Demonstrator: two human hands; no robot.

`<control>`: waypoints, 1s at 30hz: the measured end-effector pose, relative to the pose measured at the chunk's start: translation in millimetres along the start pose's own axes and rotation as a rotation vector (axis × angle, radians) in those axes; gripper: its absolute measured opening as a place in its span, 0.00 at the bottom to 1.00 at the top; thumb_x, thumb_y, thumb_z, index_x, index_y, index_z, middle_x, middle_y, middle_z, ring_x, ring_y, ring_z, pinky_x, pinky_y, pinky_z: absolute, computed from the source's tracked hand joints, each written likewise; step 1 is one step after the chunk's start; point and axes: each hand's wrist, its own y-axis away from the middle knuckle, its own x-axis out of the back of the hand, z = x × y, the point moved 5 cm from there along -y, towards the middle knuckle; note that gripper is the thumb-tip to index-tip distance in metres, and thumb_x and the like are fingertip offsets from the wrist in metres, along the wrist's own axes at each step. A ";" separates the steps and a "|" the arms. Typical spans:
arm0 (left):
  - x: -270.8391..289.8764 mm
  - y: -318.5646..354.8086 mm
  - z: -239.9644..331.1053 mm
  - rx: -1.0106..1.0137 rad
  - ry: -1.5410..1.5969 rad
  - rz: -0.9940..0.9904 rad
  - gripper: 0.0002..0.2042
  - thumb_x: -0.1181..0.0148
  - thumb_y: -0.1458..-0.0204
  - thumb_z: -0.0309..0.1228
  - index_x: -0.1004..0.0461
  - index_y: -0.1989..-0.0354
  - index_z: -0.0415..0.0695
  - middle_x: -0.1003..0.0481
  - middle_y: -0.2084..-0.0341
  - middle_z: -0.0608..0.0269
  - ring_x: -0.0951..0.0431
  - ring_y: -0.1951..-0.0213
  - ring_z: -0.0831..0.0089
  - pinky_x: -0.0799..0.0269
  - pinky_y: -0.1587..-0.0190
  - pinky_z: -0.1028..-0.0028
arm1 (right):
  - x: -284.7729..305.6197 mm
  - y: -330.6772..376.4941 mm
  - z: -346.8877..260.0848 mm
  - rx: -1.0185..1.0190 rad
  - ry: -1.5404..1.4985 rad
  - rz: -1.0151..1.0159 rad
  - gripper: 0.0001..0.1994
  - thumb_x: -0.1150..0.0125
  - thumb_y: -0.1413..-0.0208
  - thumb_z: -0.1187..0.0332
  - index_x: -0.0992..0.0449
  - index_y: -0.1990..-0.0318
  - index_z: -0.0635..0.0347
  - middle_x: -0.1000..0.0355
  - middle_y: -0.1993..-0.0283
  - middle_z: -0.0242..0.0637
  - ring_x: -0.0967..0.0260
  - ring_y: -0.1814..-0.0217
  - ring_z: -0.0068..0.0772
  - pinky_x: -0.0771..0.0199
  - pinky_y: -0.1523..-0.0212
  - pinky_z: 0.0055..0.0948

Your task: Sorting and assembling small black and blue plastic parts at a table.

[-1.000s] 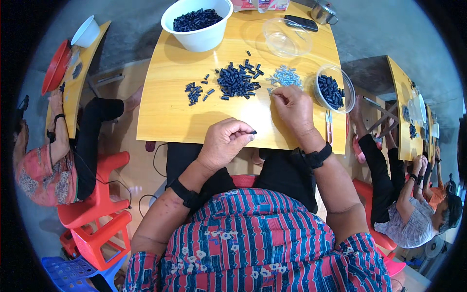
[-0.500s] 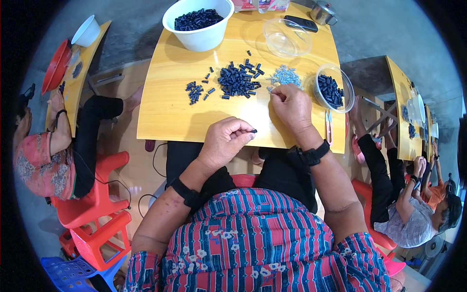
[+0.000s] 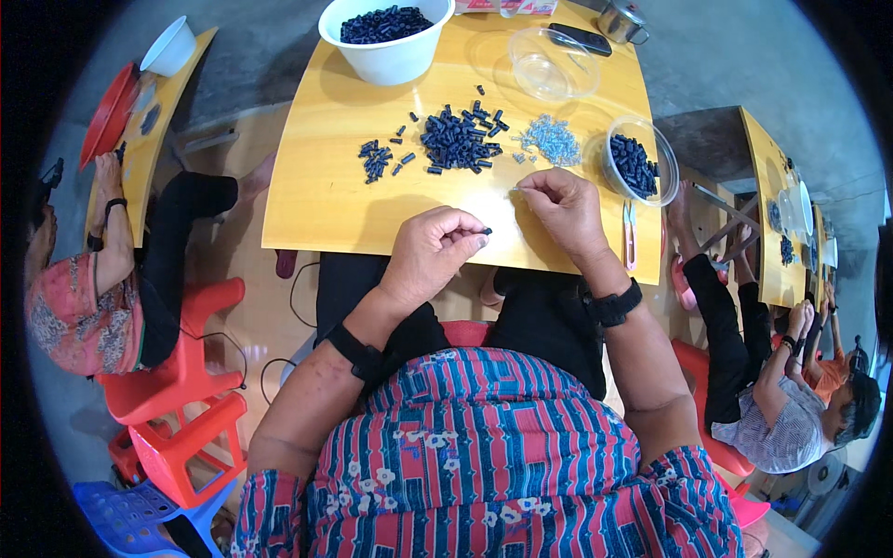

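My left hand (image 3: 435, 253) is closed over the table's near edge, pinching a small black cylindrical piece (image 3: 486, 231) between thumb and fingertips. Facing it, my right hand (image 3: 567, 212) grips a tiny clear piece (image 3: 515, 190), whose tip shows past the fingers. Just beyond the right hand lies a pile of small clear pieces (image 3: 553, 139). Left of that spreads a larger heap of black cylindrical pieces (image 3: 458, 139), with a smaller cluster of black pieces (image 3: 376, 162) farther left. A clear round tub (image 3: 661, 158) by my right hand contains more black pieces.
A white basin (image 3: 391, 61) of black pieces stands at the far left of the table (image 3: 326, 219). Beyond are an empty clear container (image 3: 549, 79), a phone (image 3: 579, 39) and a metal mug (image 3: 621, 20). Small snips (image 3: 630, 237) lie right. People sit at neighbouring tables.
My right hand has drawn back slightly from the clear pile, with a clear piece showing at its fingertips. My left hand still pinches the black piece, nearly in place.
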 end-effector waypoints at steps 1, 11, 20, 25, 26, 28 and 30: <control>-0.5 -0.1 -2.1 0.002 -0.002 0.004 0.04 0.39 0.47 0.24 0.22 0.65 0.36 0.24 0.71 0.68 0.27 0.69 0.86 0.31 0.65 0.83 | -3.5 2.7 3.3 -0.104 -0.146 -0.031 0.07 0.36 0.50 0.71 0.20 0.67 0.65 0.23 0.70 0.39 0.26 0.69 0.27 0.26 0.63 0.26; 1.2 -3.1 -6.6 0.035 0.154 0.111 0.06 0.40 0.44 0.26 0.23 0.62 0.36 0.24 0.72 0.71 0.28 0.71 0.87 0.30 0.67 0.84 | -22.2 17.8 -11.0 -0.246 -0.415 -0.137 0.06 0.37 0.46 0.73 0.21 0.64 0.66 0.22 0.68 0.30 0.29 0.67 0.15 0.27 0.63 0.20; 3.8 -3.9 -10.8 0.082 0.268 0.173 0.08 0.41 0.42 0.27 0.23 0.60 0.36 0.24 0.72 0.69 0.27 0.72 0.84 0.28 0.67 0.83 | -42.5 20.1 -11.5 -0.161 -0.424 -0.137 0.05 0.37 0.45 0.73 0.21 0.65 0.65 0.25 0.70 0.26 0.33 0.70 0.11 0.31 0.68 0.15; 3.9 -4.5 -10.3 0.108 0.248 0.200 0.08 0.41 0.42 0.27 0.23 0.60 0.36 0.24 0.73 0.69 0.27 0.73 0.85 0.29 0.68 0.84 | -46.5 21.7 -15.3 -0.069 -0.402 -0.062 0.05 0.37 0.45 0.73 0.21 0.65 0.66 0.25 0.71 0.27 0.32 0.70 0.12 0.29 0.68 0.17; 3.9 -4.5 -9.9 0.107 0.249 0.206 0.07 0.41 0.42 0.28 0.23 0.60 0.36 0.24 0.73 0.69 0.28 0.73 0.85 0.29 0.68 0.84 | -46.1 22.0 -16.6 -0.044 -0.386 -0.036 0.05 0.37 0.46 0.74 0.21 0.65 0.66 0.25 0.71 0.28 0.31 0.70 0.13 0.29 0.68 0.17; 3.6 -5.2 -10.1 0.106 0.251 0.211 0.07 0.40 0.43 0.28 0.23 0.60 0.37 0.24 0.73 0.69 0.28 0.74 0.85 0.29 0.68 0.84 | -46.5 22.6 -18.7 -0.017 -0.366 -0.009 0.05 0.38 0.46 0.74 0.21 0.64 0.66 0.24 0.71 0.30 0.30 0.71 0.15 0.28 0.67 0.18; 3.6 -5.8 -11.2 0.110 0.244 0.221 0.07 0.40 0.43 0.28 0.22 0.61 0.37 0.24 0.73 0.69 0.27 0.73 0.86 0.29 0.69 0.84 | -45.5 23.9 -22.6 0.011 -0.347 0.016 0.05 0.38 0.47 0.75 0.21 0.64 0.66 0.23 0.71 0.33 0.28 0.71 0.17 0.27 0.67 0.19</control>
